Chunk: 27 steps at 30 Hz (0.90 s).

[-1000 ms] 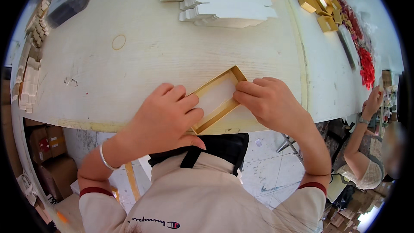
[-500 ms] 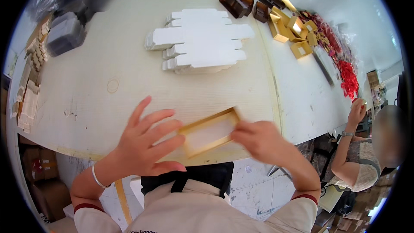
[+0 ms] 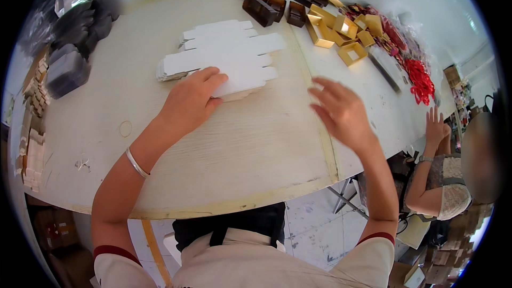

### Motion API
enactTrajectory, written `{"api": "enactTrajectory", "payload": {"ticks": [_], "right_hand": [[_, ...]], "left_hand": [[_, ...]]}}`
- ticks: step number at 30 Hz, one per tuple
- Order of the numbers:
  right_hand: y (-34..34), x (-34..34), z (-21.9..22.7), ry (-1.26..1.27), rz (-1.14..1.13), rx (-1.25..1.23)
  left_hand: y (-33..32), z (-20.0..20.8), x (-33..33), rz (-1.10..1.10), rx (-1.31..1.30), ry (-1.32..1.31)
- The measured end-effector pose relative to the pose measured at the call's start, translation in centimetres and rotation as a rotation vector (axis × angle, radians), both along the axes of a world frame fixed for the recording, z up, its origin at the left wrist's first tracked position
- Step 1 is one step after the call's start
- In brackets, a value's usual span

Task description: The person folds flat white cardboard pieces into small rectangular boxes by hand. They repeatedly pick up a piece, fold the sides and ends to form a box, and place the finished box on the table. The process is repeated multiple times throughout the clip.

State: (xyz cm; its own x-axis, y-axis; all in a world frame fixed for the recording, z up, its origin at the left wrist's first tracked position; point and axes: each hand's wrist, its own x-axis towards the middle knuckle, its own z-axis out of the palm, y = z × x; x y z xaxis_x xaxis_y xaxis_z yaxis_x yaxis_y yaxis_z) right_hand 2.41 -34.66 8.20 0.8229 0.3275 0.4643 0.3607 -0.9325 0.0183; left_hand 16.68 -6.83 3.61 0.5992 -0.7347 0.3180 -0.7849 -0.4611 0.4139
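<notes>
Several flat white blanks (image 3: 224, 56), lengthwise left-right, slightly tilted

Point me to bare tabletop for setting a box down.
Free: the table between the left hand, right hand and near edge; also left of the white flat stack. Crowded: gold boxes, brown trays, grey trays.

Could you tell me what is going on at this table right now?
A person sits at a pale wooden table. Their left hand rests on a stack of flat white box blanks, fingers on the nearest one. Their right hand hovers open above the table, holding nothing. Gold trays and brown trays lie at the far edge. Another person's hand rests at the table's right end.
</notes>
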Motion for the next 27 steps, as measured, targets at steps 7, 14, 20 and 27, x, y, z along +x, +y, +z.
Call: {"api": "enactTrajectory", "payload": {"ticks": [7,14,20,27], "right_hand": [[2.2,-0.3,-2.5,0.130,0.021,0.259],[4.2,6.5,-3.7,0.043,0.138,0.290],[4.5,9.1,-3.3,0.112,0.185,0.206],[7.3,2.1,1.5,-0.553,0.258,-0.032]], "left_hand": [[0.6,2.4,1.6,-0.037,-0.006,0.067],[-1.1,2.4,1.2,-0.044,0.148,0.026],[-1.2,5.0,2.2,-0.021,0.297,0.053],[3.0,6.6,-5.6,-0.141,-0.225,-0.844]]}}
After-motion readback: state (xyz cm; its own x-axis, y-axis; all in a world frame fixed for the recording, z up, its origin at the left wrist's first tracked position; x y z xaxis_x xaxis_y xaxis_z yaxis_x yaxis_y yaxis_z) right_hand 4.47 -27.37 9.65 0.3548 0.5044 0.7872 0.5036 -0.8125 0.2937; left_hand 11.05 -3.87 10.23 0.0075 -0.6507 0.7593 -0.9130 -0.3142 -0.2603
